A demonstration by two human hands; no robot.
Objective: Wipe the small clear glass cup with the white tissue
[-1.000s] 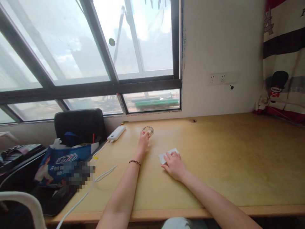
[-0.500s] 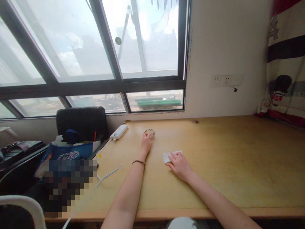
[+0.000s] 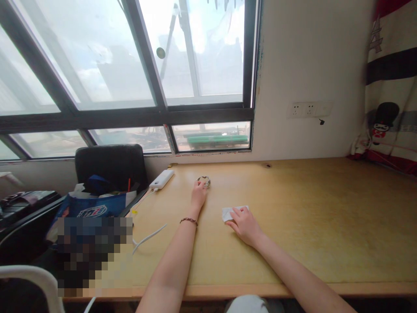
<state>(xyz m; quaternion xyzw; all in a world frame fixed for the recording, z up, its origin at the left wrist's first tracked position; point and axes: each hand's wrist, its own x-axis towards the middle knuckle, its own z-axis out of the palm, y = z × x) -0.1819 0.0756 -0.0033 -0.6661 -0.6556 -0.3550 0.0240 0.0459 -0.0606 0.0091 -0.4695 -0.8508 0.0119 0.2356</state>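
My left hand reaches far across the wooden desk and its fingertips close on a small clear glass dish near the window side. A beaded bracelet sits on that wrist. My right hand rests flat with fingers spread on a small white folded paper in the middle of the desk.
A white power bank with a white cable lies left of the dish. A black chair with a blue bag stands at the desk's left end. Wall sockets and a patterned curtain are at the right.
The dish tilted from its earlier upright stance, staying under my left fingertips. My right hand has stayed on the white paper. The view shifted slightly.
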